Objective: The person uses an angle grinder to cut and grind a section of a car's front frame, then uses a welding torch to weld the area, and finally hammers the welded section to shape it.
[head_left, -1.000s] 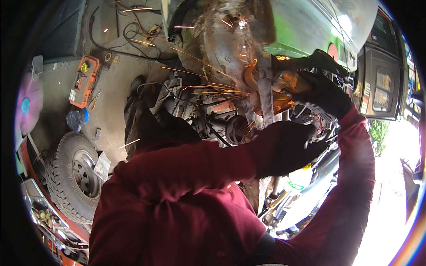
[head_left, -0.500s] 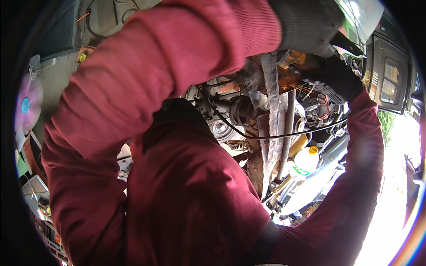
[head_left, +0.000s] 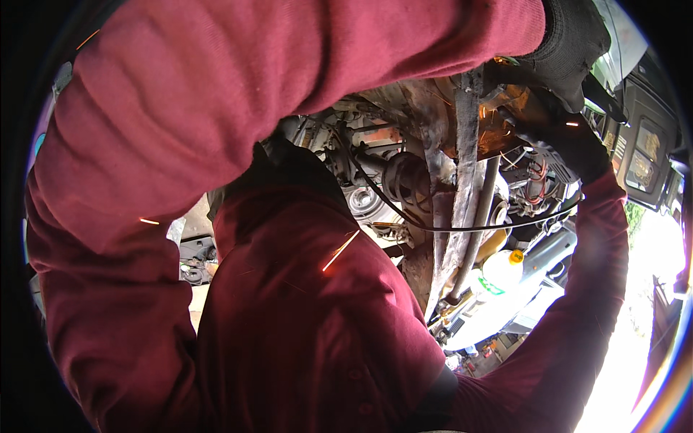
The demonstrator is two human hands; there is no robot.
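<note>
Both my arms wear dark red sleeves, and black gloves cover my hands. My left hand (head_left: 574,50) is curled at the upper right, close to a dark handle-like piece (head_left: 605,99). Just below it, my right hand (head_left: 567,144) is closed beside a rusty metal part (head_left: 485,133) lit orange. Sparks fly from around this spot, and a few streak across my sleeve and chest. What my fingers grip is mostly hidden behind the gloves. A scraped metal beam (head_left: 465,159) of a vehicle frame runs down next to the rusty part.
A black cable (head_left: 476,229) sags across the beam. A pipe (head_left: 480,224) runs alongside. Below sits a pale plastic bottle (head_left: 503,267) with a yellow cap. Engine parts and wiring (head_left: 535,177) surround the beam. A dark vehicle (head_left: 639,137) stands at the far right, near bright sunlight.
My left arm and glove have shifted up and right in the picture, and the whole view has moved slightly. Sparks now streak farther out, over my chest and left sleeve.
</note>
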